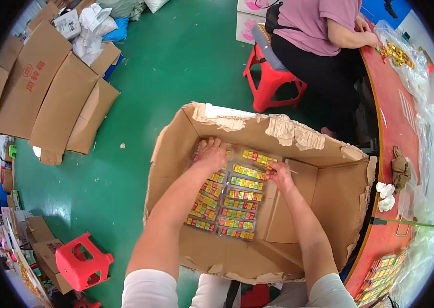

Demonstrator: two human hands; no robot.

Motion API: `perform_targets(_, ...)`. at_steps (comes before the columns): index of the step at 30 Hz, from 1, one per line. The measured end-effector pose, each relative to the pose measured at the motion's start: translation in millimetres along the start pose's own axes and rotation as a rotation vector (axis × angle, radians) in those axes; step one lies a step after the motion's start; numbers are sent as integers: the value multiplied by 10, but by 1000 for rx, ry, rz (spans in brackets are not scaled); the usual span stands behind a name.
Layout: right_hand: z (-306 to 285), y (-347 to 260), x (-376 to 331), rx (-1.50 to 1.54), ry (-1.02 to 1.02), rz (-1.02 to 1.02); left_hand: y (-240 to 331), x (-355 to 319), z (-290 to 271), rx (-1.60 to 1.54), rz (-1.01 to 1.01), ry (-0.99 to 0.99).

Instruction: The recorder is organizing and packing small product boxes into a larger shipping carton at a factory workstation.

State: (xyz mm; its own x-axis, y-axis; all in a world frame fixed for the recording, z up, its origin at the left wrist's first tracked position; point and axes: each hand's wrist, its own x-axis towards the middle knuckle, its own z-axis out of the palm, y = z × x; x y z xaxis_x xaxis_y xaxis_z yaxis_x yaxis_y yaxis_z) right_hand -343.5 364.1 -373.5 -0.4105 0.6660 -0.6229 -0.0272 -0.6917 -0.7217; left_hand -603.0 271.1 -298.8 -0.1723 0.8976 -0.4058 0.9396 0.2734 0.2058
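A large open cardboard carton [217,254] with a torn rim stands before me, and both my hands reach down into it. Inside lie two columns of clear plastic packs [238,214], each filled with rows of small yellow, red and green boxes. My left hand [213,155] rests on the far end of the left column, fingers stretched forward and partly hiding the pack beneath. My right hand [280,176] is closed on the right end of the farthest pack [256,157] in the right column, which sits slightly askew.
A red worktable [399,120] runs along the right, bearing plastic film, a brown cloth [400,168] and more packs [381,277]. Beyond the carton a person in a pink top [324,25] sits on a red stool [271,84]. Flattened cartons [47,84] and another red stool [81,262] stand left.
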Motion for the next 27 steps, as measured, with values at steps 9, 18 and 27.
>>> perform_targets(9,96,-29,199,-5,3,16,-299,36,706,39,142,261)
perform_targets(18,448,143,510,60,-67,24,-310,16,762,27,147,301)
perform_targets(27,518,170,441,40,24,-11,-366,48,818,-22,140,311)
